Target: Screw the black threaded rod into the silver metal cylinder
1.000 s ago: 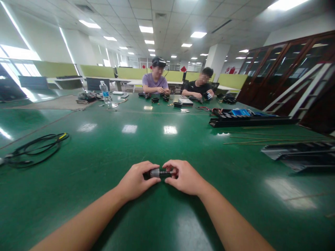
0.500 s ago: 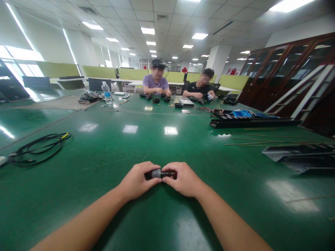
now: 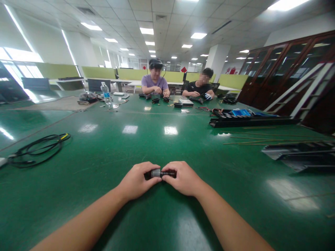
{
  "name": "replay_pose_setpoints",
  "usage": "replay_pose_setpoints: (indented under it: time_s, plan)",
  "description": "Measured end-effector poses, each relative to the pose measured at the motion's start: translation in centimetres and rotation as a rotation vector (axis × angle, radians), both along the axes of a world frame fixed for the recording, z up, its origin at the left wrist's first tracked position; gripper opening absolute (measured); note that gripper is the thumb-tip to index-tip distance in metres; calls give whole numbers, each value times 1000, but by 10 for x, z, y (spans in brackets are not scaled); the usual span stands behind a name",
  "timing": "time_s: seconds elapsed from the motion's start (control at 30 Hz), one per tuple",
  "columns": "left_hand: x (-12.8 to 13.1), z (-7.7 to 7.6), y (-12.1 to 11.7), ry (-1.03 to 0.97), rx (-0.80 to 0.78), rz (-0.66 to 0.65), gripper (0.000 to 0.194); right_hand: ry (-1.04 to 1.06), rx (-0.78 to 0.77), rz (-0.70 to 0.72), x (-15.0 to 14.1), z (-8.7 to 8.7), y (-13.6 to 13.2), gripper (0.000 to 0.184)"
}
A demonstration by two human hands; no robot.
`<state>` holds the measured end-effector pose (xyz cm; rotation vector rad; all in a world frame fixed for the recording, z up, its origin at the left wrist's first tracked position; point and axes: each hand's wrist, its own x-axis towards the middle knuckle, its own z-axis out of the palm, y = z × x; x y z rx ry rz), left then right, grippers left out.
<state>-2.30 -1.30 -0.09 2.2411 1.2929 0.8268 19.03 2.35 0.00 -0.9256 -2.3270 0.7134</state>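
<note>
Low in the middle of the head view, a slim dark cylinder with a grey band (image 3: 156, 173) lies level, running from side to side. Its right part is narrower, black and ringed; I cannot make out its exact kind. My left hand (image 3: 137, 180) is closed around the left end, thumb on the near side and fingers on the far side. The right end is pinched the same way by my right hand (image 3: 182, 178). Both outer ends of the cylinder are partly hidden by the hands, which nearly touch at the thumbs and fingertips.
The green tabletop (image 3: 110, 139) stretches around my hands. A coiled black cable (image 3: 39, 150) lies at left, a water bottle (image 3: 106, 93) farther back. At right are thin rods (image 3: 251, 142) and black metal channels (image 3: 300, 157). Two people (image 3: 155, 83) work across the table.
My hands and the cylinder stay almost in place. The view has shifted very slightly. Across the table, the person in purple has raised their head a little and moved their hands.
</note>
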Motion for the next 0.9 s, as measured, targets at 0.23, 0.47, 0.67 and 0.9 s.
replay_pose_setpoints:
  time_s: [0.23, 0.47, 0.67, 0.9]
  plan:
    - [-1, -1, 1, 3, 0, 3, 25, -26, -7, -9, 0, 3, 0, 16]
    - [-1, -2, 1, 10, -1, 5, 25, -40, -2, -10, 1, 4, -1, 15]
    - [-1, -1, 0, 5, -8, 10, 26, -37, 3, -11, 2, 4, 0, 14]
    - [0, 0, 0, 2, -20, 13, 26, -62, 12, -13, 3, 3, 0, 15]
